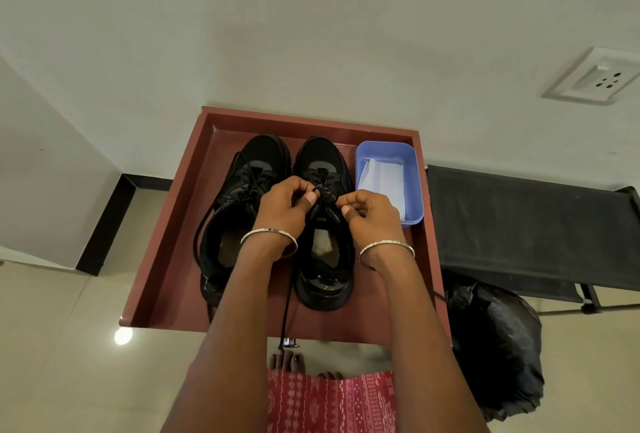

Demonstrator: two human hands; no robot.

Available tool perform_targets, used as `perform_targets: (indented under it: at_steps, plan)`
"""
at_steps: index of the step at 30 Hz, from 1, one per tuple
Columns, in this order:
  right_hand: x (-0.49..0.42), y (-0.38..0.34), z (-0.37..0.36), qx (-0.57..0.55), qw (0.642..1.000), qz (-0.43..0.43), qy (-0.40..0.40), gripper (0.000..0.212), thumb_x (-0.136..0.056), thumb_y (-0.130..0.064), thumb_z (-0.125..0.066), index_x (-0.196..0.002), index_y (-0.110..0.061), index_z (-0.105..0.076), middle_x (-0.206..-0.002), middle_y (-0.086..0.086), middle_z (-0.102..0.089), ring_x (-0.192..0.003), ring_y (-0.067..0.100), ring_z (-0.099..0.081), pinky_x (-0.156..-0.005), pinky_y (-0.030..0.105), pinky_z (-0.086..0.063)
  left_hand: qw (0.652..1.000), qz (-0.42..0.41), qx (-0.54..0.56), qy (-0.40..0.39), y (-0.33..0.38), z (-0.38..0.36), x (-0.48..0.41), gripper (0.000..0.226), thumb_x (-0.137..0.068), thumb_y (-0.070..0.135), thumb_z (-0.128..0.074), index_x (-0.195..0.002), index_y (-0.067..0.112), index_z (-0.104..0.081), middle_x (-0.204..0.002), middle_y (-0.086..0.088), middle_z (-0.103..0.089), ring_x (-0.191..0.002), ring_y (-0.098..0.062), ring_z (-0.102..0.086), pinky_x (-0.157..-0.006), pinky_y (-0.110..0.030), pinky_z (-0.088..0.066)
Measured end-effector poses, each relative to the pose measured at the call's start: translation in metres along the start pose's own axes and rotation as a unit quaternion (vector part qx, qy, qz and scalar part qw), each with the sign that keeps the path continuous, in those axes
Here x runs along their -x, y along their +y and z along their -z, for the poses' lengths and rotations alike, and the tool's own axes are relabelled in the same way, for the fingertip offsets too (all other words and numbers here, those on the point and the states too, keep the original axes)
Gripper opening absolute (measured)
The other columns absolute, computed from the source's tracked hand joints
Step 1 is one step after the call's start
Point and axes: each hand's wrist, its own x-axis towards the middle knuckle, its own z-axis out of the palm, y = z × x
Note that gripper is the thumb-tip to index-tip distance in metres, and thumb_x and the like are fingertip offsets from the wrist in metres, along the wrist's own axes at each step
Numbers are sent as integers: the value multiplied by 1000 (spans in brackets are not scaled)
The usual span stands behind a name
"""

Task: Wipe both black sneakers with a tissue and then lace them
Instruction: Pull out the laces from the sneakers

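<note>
Now pinching lace [322,195] atop sneaker [321,156] beside tub [417,186], left grip [284,201] and right grip [372,214] both clamped on it, holding it across sneaker's length.

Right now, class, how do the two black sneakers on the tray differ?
The left hand and right hand pinch the right sneaker's lace; the left sneaker's lace trails loose, unheld. The right sneaker holds something white inside; the left does not. Both are black, side by side on the red tray.
</note>
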Motion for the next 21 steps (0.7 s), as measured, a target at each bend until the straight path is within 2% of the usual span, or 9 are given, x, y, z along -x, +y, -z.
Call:
perform_targets:
  at_steps: [3,5,8,10,12,14,16,18,21]
  plan:
    - [0,-1,-2,11,1000,2,5,21,-96,-4,-60,-103,-16,-76,-100,-2,-73,-88,7,-64,-88,19,-50,998,28,58,0,-3,1,-1,13,-98,15,-62,-86,20,-67,-72,7,-62,-63,-5,-54,-66,-25,-43]
    - [0,-1,-4,14,1000,2,6,23,-97,-3,-59,-103,-16,-76,-101,-2,-74,-89,8,-64,-86,18,-48,995,43,90,2,-4,1,-1,15,-97,15,-63,-85,22,-69,-71,6,-63,-62,-6,-56,-67,-30,-45]
    - [0,-1,-2,9,1000,0,-1,22,-97,-4,-59,-105,-16,-76,-103,-1,-74,-94,11,-65,-91,22,-51,995,48,80,21,1,2,1,10,-95,15,-65,-89,19,-72,-78,3,-69,-69,-11,-62,-71,-35,-52]
    - [0,2,0,-6,1000,-3,-9,21,-97,-6,-60,-106,-16,-76,-103,-1,-74,-96,11,-67,-96,29,-54,997,54,44,19,5,3,1,9,-96,16,-64,-96,17,-73,-87,0,-72,-81,-15,-67,-82,-39,-58]
    - [0,5,3,-29,999,-12,-9,18,-97,-11,-60,-106,-16,-75,-102,0,-74,-96,15,-68,-95,36,-56,996,81,29,-4,8,6,3,13,-96,16,-63,-108,18,-70,-98,0,-70,-94,-18,-67,-94,-43,-55]
    - [4,6,10,-20,999,-26,-26,15,-99,-21,-59,-108,-16,-71,-101,2,-71,-97,21,-67,-91,39,-57,993,106,6,-45,10,12,8,29,-92,18,-70,-119,19,-60,-105,-1,-64,-103,-21,-64,-99,-43,-52]
    - [10,7,18,33,995,-50,-76,25,-100,-38,-56,-107,-16,-65,-99,4,-69,-95,24,-65,-85,36,-53,987,116,-43,-100,12,16,14,47,-85,20,-78,-126,19,-53,-106,-2,-57,-103,-22,-62,-98,-40,-51]
    - [16,9,26,75,986,-93,-120,42,-98,-54,-50,-100,-14,-62,-86,7,-69,-80,23,-65,-78,35,-51,979,122,-107,-125,13,17,18,54,-82,18,-81,-126,17,-50,-101,-2,-52,-96,-20,-58,-93,-35,-50]
    - [24,6,37,68,973,-162,-150,55,-96,-59,-50,-81,-9,-64,-60,5,-61,-49,16,-53,-57,27,-46,977,157,-100,-108,14,18,20,39,-85,12,-77,-112,18,-50,-87,0,-54,-84,-18,-57,-84,-36,-51]
